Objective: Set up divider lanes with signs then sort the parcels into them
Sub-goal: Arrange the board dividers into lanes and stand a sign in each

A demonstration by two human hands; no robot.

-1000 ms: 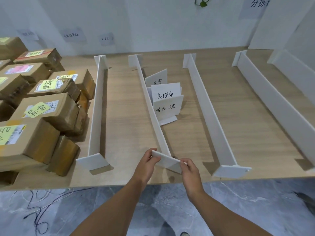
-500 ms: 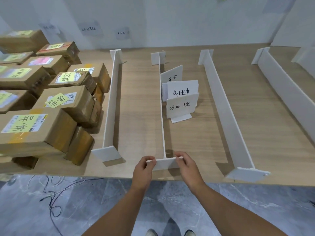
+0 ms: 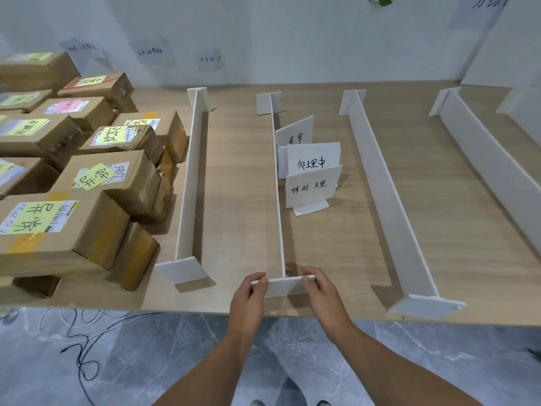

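Head camera looks forward and down over the table

We log bright, even, soft light; short faint shadows hugging the dividers on the table; wide-angle bowing toward its corners; wall notes blurred.

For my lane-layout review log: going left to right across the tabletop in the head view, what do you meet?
Stacked parcels → first divider → second divider → signs → third divider → fourth divider.

Parcel-sorting room, labelled parcels, divider lanes
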